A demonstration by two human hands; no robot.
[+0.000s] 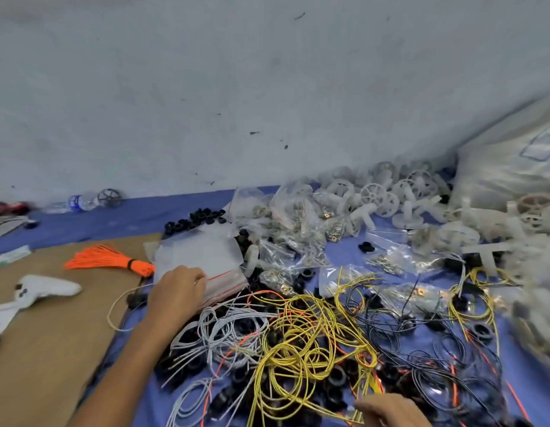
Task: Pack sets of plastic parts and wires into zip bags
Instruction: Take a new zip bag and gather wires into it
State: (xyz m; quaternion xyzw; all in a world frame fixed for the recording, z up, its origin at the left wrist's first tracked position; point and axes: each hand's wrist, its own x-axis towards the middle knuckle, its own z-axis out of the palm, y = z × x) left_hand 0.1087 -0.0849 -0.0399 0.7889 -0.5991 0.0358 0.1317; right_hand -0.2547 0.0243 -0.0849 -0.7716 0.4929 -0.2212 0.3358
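Observation:
A stack of empty zip bags [203, 260] with red seal strips lies on the blue sheet. My left hand [175, 291] reaches onto its near edge, fingers curled and pinching at the red strips. My right hand [390, 409] rests low at the bottom edge on a tangle of yellow wires [301, 343]; its fingers are mostly out of frame. Grey wires [218, 334] and dark blue wires [427, 349] lie mixed with black plastic rings [335, 377]. White plastic wheels [375, 195] are heaped at the back right.
An orange wire bundle [110, 260] and a white game controller [43, 288] lie on brown cardboard [36, 365] at left. Filled small bags [286, 235] sit mid-table. A large white sack [514, 167] stands at right. A water bottle [79, 201] lies by the wall.

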